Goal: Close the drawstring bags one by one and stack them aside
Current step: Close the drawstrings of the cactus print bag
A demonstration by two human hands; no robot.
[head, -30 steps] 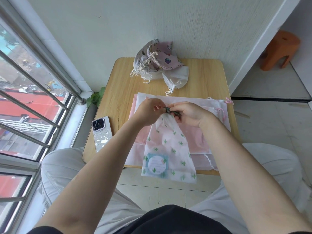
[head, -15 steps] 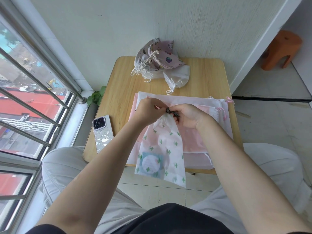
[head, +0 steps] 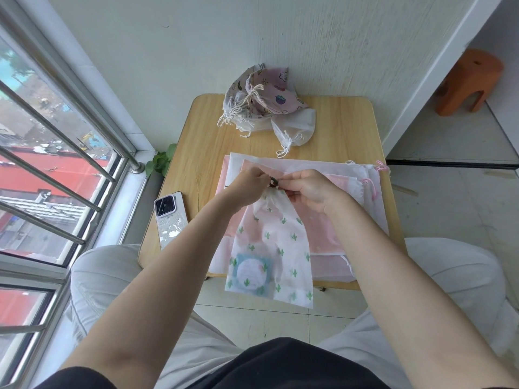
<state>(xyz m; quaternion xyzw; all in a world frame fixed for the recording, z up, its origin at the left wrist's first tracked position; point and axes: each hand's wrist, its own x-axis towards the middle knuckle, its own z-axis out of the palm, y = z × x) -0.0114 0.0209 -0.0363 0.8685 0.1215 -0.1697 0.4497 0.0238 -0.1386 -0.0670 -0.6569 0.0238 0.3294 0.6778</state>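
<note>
One phone (head: 170,220) — one stool (head: 468,81).

Bare forearms, no sleeves visible. Left hand (head: 247,186), right hand (head: 311,189): no rings, no watch. Light grey trousers (head: 106,282), black top (head: 269,363).

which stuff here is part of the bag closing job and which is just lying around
Part of the job:
- cactus bag, top gathered, pinched by left hand and right hand
- flat pink and white bags under it
- closed bags piled at the table's far edge

Just lying about:
- phone on the table
- orange stool
- plant
</note>
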